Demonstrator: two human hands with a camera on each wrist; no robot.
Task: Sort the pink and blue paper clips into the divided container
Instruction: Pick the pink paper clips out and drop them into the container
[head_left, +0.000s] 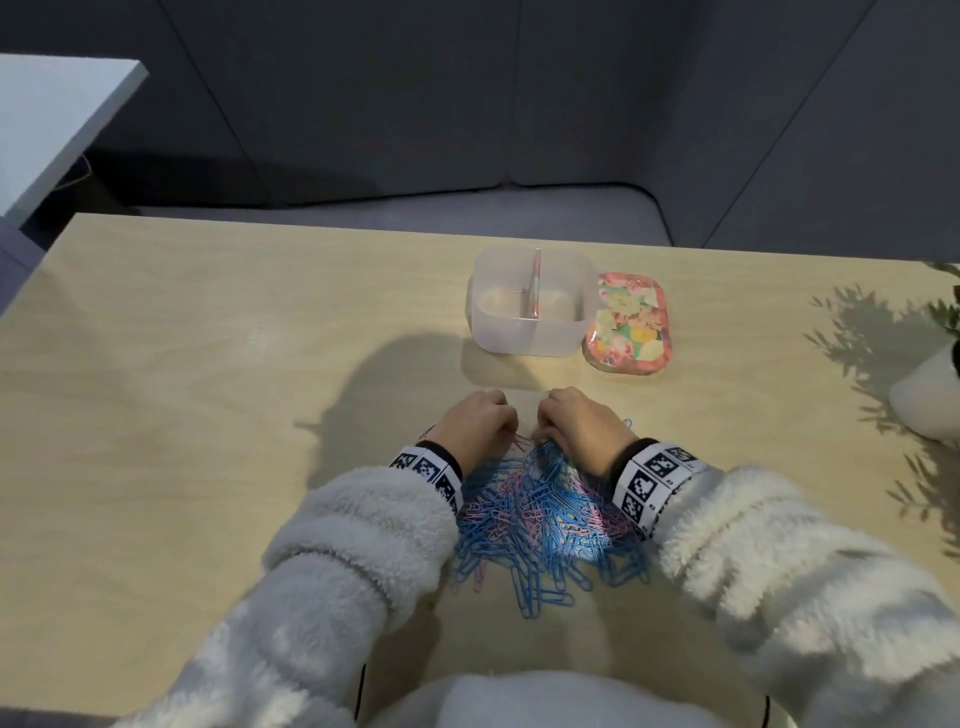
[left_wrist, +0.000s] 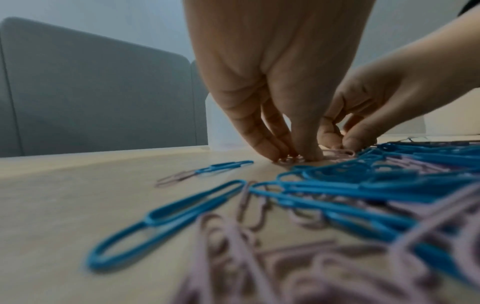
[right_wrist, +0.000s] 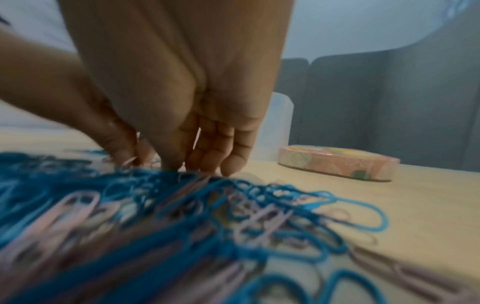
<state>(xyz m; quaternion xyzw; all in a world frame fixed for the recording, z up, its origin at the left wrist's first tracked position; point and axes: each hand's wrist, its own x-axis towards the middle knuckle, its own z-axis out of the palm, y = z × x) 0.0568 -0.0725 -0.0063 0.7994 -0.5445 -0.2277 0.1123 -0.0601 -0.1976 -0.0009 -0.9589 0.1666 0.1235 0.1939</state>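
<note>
A heap of pink and blue paper clips (head_left: 540, 519) lies on the pale wooden surface (head_left: 208, 389), spread between the person's two wrists and reaching up to the fingers of both hands at its far edge. Blue clips outnumber pink ones across the top of the heap, and a few loose clips sit apart on the surface to the left of the left hand's fingers.

The left hand (head_left: 475, 423) is knuckles up, its fingers (left_wrist: 270, 144) curled down with the tips drawn together on a pink clip (left_wrist: 289, 160) that lies flat on the surface; the wrist view shows the tips touching it, though whether it is truly pinched is hard to tell. The right hand (head_left: 579, 423) sits just beside it, fingers (right_wrist: 233, 162) likewise curled downward with their tips at the edge of the heap; blur hides whether they hold any clip.

Beyond the fingertips of both hands, well apart from them, stands the divided container (head_left: 532, 304), a translucent box with a central partition; a thin pinkish thing shows in its left compartment, too small to identify. Touching its right side lies a flowered lid (head_left: 628, 325), flat on the surface. Fluffy white sleeves (head_left: 363, 545) and marker-printed wristbands (head_left: 649, 478) cover both forearms. A white pot (head_left: 930, 400) with green leaves stands at the far right edge.
</note>
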